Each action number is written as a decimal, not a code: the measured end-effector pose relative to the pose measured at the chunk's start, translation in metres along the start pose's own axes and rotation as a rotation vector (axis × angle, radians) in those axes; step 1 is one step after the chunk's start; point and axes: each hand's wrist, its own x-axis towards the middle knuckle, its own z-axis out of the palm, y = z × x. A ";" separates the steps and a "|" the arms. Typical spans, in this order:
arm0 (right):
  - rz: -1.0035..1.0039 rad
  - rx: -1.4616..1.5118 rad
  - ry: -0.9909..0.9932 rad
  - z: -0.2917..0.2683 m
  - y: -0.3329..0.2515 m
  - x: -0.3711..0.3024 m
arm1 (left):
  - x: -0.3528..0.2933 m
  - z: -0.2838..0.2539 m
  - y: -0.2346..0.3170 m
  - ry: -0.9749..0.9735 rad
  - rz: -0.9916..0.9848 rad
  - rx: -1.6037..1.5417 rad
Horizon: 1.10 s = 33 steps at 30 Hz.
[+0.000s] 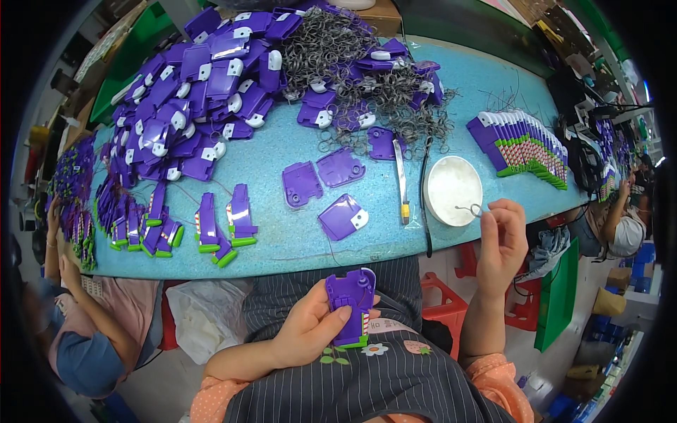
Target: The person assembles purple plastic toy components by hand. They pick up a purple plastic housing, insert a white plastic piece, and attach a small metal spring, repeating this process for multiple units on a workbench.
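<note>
My left hand (312,330) is closed round a purple plastic housing (350,287) with a white corner, a green end and a red-and-white striped edge. It is tilted up in front of my apron, its hollow inner side showing. Raised at the right, near the table's front edge, my right hand (502,243) pinches a thin dark wire loop (475,209) between thumb and fingertips. That loop hangs over the lower right rim of a round white dish (451,192). Beyond my left hand, a loose purple shell (343,217) with a white corner lies on the blue table.
Purple-and-white shells (211,77) are heaped at the back left, beside tangled wire loops (331,56). A craft knife (402,182) and a black cord (426,204) lie left of the dish. Assembled purple-green pieces (525,149) stand in a row at right. Another person (92,352) sits at left.
</note>
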 end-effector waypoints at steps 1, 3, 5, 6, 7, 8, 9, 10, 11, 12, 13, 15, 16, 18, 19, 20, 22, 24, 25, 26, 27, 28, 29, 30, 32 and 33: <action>0.014 0.106 -0.001 0.001 -0.010 -0.004 | -0.002 0.003 0.001 0.013 -0.012 -0.004; 0.124 0.331 -0.144 0.003 -0.029 -0.020 | -0.002 0.009 0.001 0.005 0.032 0.014; 0.153 0.589 -0.347 0.013 -0.043 -0.042 | -0.006 0.017 -0.001 0.018 0.061 0.014; 0.147 0.656 -0.412 0.019 -0.047 -0.050 | -0.007 0.020 -0.002 0.015 0.066 -0.003; 0.140 0.724 -0.478 0.024 -0.050 -0.057 | -0.009 0.023 -0.002 0.011 0.071 -0.019; 0.173 0.766 -0.519 0.029 -0.053 -0.063 | -0.013 0.027 -0.001 0.015 0.100 0.024; 0.203 0.797 -0.557 0.031 -0.055 -0.068 | -0.016 0.029 -0.002 0.023 0.106 0.038; 0.232 0.828 -0.596 0.033 -0.057 -0.071 | -0.020 0.030 -0.003 0.030 0.112 0.053; 0.247 0.858 -0.636 0.033 -0.057 -0.074 | -0.023 0.030 -0.003 0.037 0.117 0.068; 0.263 0.883 -0.677 0.033 -0.057 -0.077 | -0.026 0.031 -0.005 0.034 0.124 0.084; 0.280 0.908 -0.717 0.033 -0.057 -0.080 | -0.029 0.031 -0.007 0.030 0.130 0.100; 0.313 0.922 -0.731 0.031 -0.059 -0.083 | -0.034 0.030 -0.011 0.021 0.142 0.135; 0.327 0.915 -0.730 0.030 -0.060 -0.085 | -0.034 0.029 -0.013 0.015 0.149 0.154; 0.383 0.898 -0.724 0.027 -0.061 -0.086 | -0.035 0.027 -0.013 -0.006 0.146 0.235; 0.424 0.888 -0.718 0.025 -0.061 -0.085 | -0.035 0.025 -0.011 -0.020 0.136 0.297; 0.466 0.878 -0.709 0.022 -0.061 -0.084 | -0.034 0.022 -0.009 -0.037 0.126 0.360; 0.471 0.690 -0.838 0.015 -0.058 -0.067 | -0.032 0.017 -0.004 -0.063 0.055 0.479; 0.539 0.622 -0.948 0.014 -0.063 -0.045 | -0.027 0.011 0.001 -0.121 -0.015 0.582; 0.576 0.595 -1.051 0.016 -0.064 -0.034 | -0.023 0.008 0.004 -0.169 -0.047 0.627; 0.611 0.568 -1.156 0.021 -0.065 -0.022 | -0.021 0.005 0.006 -0.215 -0.078 0.672; 0.644 0.541 -1.254 0.024 -0.066 -0.014 | -0.019 0.001 0.010 -0.262 -0.064 0.618; 0.771 0.681 -1.240 0.035 -0.065 -0.015 | -0.017 -0.005 0.011 -0.307 -0.050 0.562; 0.788 0.729 -1.231 0.041 -0.062 -0.013 | -0.016 -0.011 0.012 -0.348 -0.035 0.505; 0.803 0.782 -1.227 0.047 -0.058 -0.012 | -0.018 -0.016 0.008 -0.327 0.008 0.349; 0.699 0.754 -1.018 0.066 -0.049 -0.014 | -0.026 -0.023 -0.001 -0.277 0.095 0.034; 0.386 0.463 -0.753 0.085 -0.040 -0.018 | -0.029 -0.024 0.001 -0.197 0.103 -0.008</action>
